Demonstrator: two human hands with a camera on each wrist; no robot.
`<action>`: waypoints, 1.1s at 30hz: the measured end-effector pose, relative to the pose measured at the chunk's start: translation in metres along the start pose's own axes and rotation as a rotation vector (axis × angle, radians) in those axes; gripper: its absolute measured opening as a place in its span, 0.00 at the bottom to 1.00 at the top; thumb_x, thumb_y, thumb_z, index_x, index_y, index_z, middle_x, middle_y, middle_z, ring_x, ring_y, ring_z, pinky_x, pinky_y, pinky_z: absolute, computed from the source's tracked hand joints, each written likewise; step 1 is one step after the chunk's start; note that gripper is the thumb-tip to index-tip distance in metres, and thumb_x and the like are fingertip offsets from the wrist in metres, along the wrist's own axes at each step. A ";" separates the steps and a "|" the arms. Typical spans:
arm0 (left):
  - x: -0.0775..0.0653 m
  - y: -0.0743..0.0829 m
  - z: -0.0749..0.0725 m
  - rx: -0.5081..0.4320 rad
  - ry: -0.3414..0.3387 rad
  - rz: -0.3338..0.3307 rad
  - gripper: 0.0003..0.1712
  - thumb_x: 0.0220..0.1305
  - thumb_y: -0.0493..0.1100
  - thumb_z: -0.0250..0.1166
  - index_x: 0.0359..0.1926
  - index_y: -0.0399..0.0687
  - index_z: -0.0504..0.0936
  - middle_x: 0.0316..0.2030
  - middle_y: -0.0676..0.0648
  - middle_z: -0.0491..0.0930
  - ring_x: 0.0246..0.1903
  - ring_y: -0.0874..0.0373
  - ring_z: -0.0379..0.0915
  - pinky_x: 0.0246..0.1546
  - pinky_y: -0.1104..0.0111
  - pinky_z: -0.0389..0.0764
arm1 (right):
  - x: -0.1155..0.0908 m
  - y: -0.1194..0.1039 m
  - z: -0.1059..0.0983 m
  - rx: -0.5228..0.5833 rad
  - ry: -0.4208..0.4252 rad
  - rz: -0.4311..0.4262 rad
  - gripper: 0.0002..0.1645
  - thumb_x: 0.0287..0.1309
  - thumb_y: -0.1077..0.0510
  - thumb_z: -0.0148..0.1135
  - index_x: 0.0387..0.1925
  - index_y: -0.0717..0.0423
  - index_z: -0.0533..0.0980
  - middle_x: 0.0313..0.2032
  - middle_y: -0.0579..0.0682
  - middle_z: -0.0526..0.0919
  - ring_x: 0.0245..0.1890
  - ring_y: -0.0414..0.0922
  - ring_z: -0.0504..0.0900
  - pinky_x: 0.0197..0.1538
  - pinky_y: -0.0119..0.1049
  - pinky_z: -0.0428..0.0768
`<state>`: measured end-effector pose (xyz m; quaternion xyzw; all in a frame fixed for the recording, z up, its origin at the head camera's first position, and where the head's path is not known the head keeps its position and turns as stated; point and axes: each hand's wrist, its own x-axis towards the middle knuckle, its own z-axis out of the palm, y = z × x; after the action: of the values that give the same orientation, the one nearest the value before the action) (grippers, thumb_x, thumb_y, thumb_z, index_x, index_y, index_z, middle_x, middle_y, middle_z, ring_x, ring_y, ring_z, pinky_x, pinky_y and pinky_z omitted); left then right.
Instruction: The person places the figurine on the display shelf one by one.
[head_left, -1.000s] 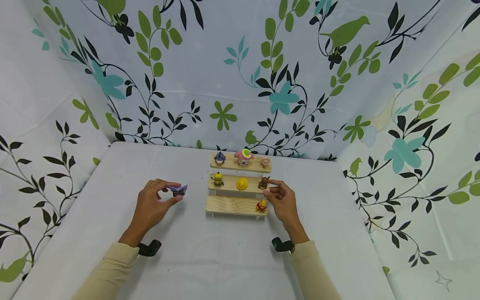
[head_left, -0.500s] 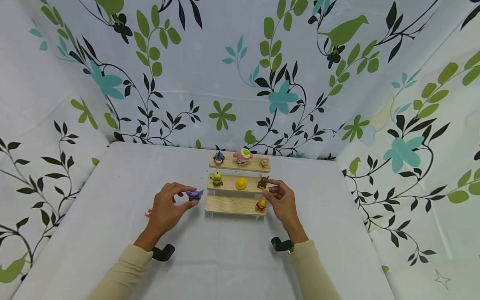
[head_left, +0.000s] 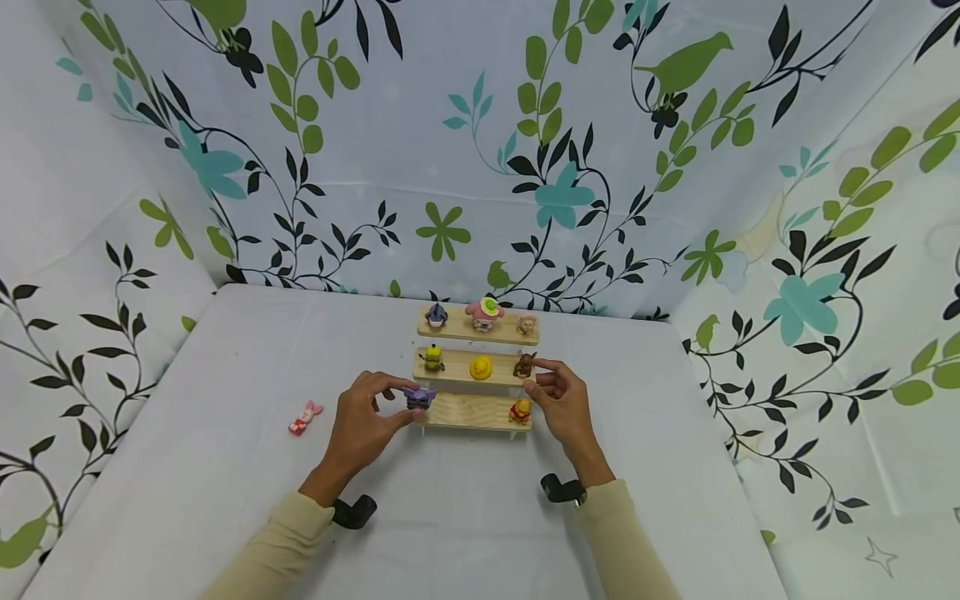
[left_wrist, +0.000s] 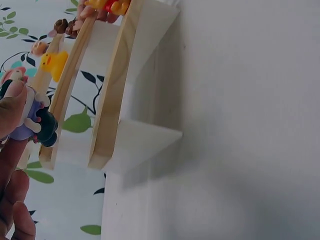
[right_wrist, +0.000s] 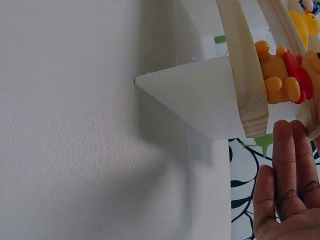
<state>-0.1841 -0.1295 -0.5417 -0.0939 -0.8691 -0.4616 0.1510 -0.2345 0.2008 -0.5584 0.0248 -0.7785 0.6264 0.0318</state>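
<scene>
My left hand (head_left: 363,425) pinches a small purple figurine (head_left: 418,398) between thumb and fingers, at the left end of the lowest tier of a three-tier wooden display shelf (head_left: 465,410). In the left wrist view the figurine (left_wrist: 32,117) shows a lilac body, white limbs and a dark part. My right hand (head_left: 564,404) grips the right end of the middle tier with thumb and index finger, beside a brown figurine (head_left: 524,364). Its other fingers extend in the right wrist view. A bear figurine in a red shirt (right_wrist: 285,75) sits on the lowest tier's right end.
The middle tier also bears a green-and-yellow figurine (head_left: 432,358) and a yellow duck (head_left: 481,367). On the top tier stand a dark blue figurine (head_left: 437,315), a pink one (head_left: 484,313) and a small peach one (head_left: 527,325). A red-and-pink figurine (head_left: 305,418) lies on the white table at left.
My left hand has carried the purple figurine rightward to the shelf's lowest tier. The red-and-pink figurine, hidden behind that hand at first, is now in view. My right hand stays in place.
</scene>
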 end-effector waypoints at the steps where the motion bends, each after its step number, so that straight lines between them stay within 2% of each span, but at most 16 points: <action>1: 0.000 0.001 0.003 -0.005 -0.002 -0.004 0.23 0.53 0.45 0.86 0.51 0.58 0.91 0.43 0.55 0.87 0.42 0.58 0.73 0.38 0.63 0.74 | 0.000 0.000 0.000 -0.001 0.000 0.001 0.25 0.66 0.51 0.74 0.62 0.47 0.81 0.47 0.62 0.86 0.40 0.44 0.87 0.45 0.30 0.86; 7: -0.001 0.008 0.018 -0.039 0.005 -0.009 0.22 0.53 0.47 0.86 0.50 0.58 0.91 0.43 0.55 0.87 0.43 0.60 0.72 0.37 0.66 0.72 | 0.001 0.001 -0.001 -0.014 0.001 0.014 0.25 0.66 0.50 0.74 0.62 0.45 0.81 0.47 0.60 0.86 0.40 0.45 0.86 0.49 0.45 0.88; 9: -0.002 0.010 0.024 -0.041 0.012 -0.002 0.23 0.53 0.47 0.86 0.50 0.58 0.90 0.42 0.54 0.86 0.44 0.59 0.72 0.37 0.66 0.73 | 0.001 0.001 -0.001 -0.017 0.003 0.019 0.25 0.66 0.50 0.74 0.62 0.45 0.82 0.47 0.60 0.86 0.40 0.45 0.86 0.49 0.46 0.88; 15: -0.003 0.014 0.038 -0.057 0.036 -0.005 0.23 0.51 0.46 0.87 0.49 0.58 0.91 0.41 0.48 0.86 0.44 0.55 0.74 0.38 0.65 0.72 | 0.001 0.001 0.000 -0.015 0.012 0.024 0.24 0.66 0.51 0.74 0.62 0.45 0.82 0.47 0.61 0.87 0.41 0.47 0.86 0.47 0.36 0.87; 20: -0.003 0.016 0.050 -0.051 0.056 0.008 0.23 0.49 0.47 0.88 0.47 0.57 0.92 0.40 0.44 0.84 0.44 0.54 0.74 0.42 0.62 0.72 | 0.001 0.000 0.000 -0.020 0.016 0.036 0.23 0.66 0.51 0.73 0.62 0.45 0.82 0.47 0.60 0.87 0.41 0.49 0.86 0.48 0.38 0.88; 25: -0.003 0.018 0.063 -0.016 0.063 0.025 0.23 0.48 0.49 0.88 0.46 0.56 0.93 0.39 0.47 0.81 0.43 0.56 0.72 0.41 0.62 0.74 | 0.001 -0.001 0.000 -0.026 0.019 0.035 0.23 0.66 0.52 0.74 0.62 0.44 0.82 0.47 0.60 0.86 0.41 0.47 0.86 0.47 0.36 0.87; 33: -0.002 0.020 0.080 0.050 0.078 0.078 0.23 0.47 0.51 0.89 0.45 0.56 0.93 0.39 0.48 0.84 0.42 0.58 0.70 0.37 0.65 0.72 | 0.000 -0.003 0.001 -0.021 0.021 0.019 0.23 0.66 0.52 0.74 0.62 0.45 0.82 0.47 0.60 0.86 0.40 0.46 0.86 0.44 0.31 0.86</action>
<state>-0.1904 -0.0519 -0.5685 -0.1059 -0.8694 -0.4370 0.2047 -0.2341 0.1995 -0.5555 0.0104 -0.7847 0.6188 0.0342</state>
